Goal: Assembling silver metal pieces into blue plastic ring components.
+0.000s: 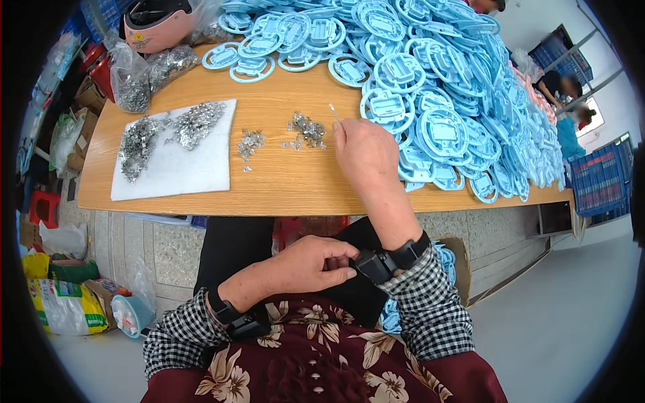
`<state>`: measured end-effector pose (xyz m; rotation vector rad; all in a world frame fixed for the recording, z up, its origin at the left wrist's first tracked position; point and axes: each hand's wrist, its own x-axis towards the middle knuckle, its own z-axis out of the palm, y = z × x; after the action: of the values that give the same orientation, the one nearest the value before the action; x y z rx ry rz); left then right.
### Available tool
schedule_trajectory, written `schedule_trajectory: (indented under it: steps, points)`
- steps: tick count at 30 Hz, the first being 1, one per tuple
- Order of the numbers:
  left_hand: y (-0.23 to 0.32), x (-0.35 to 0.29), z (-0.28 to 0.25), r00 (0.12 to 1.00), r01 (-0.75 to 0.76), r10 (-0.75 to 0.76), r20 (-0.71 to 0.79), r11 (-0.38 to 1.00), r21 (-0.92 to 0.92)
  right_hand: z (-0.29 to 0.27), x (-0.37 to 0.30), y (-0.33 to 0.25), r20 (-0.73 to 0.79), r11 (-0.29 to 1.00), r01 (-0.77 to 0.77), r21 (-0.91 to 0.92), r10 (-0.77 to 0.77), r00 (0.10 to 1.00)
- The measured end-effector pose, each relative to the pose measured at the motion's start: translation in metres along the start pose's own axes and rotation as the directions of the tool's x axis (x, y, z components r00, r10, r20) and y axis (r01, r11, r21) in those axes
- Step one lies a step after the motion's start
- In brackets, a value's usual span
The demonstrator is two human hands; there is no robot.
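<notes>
Bags (130, 82) of metal bits crowd the tabletop's (282, 191) far-left corner; right hand (368, 151) pinches a thin stick (334, 113) well behind the front edge, beside loose clips (310, 131); left hand (302, 264) curls its fingers by a wrist device (376, 266), grip unclear; print marks a yellow sack (93, 305).

"What colour are the plastic rings (445, 132) at the upper right of the frame?"
"Pale blue, on a surface (282, 195) of orange-brown wood grain."
"And left of centre?"
"Silvery metal bits (138, 149), some on a white pad (208, 171). The thin stick (332, 108) near the centre has a white tip."
"The clothing, lower centre?"
"A maroon top (295, 369) with cream flowers, black-and-white checked sleeves (430, 305) and black trousers (232, 248)."
</notes>
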<state>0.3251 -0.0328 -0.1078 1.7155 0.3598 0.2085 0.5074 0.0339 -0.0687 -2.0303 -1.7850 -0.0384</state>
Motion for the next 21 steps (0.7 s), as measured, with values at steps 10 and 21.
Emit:
schedule_trajectory:
  steps: [10, 21]
  points:
    - [-0.005, 0.002, -0.004, 0.998, 0.06, -0.059, 0.023, 0.997, -0.056, 0.03, 0.015, 0.025, -0.096, 0.997, -0.04, -0.059, 0.034, 0.995]
    - [-0.002, 0.017, 0.003, 0.998, -0.035, 0.05, 0.036, 0.937, -0.349, 0.01, 0.027, 0.011, 0.118, 0.755, -0.169, 0.633, 0.122, 0.985]
